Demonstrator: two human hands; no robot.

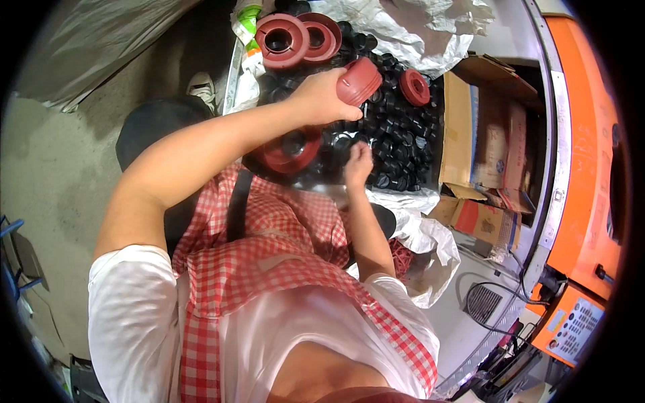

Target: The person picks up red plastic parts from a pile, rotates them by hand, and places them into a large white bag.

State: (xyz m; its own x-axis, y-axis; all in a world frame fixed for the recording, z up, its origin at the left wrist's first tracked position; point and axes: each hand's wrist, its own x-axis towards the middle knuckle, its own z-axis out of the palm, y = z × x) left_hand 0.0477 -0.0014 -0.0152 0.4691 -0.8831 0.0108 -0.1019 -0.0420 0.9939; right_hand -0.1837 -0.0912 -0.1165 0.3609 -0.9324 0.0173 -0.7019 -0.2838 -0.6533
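My left hand reaches across the pile and grips a dark red, round plastic piece with ridged sides, tilted over the heap. Beneath it lie many small black plastic caps. My right hand is just over the near part of the pile, its fingers curled together and slightly blurred; what they hold, if anything, is too small to make out. A red ring-shaped piece lies near my left forearm. Two flanged red pieces rest at the far left, and a smaller red piece sits among the caps.
White sacking covers the far side, and a white bag with red stringy material stands near my right arm. Open cardboard boxes are to the right, beside an orange machine with a button panel. Cables hang below.
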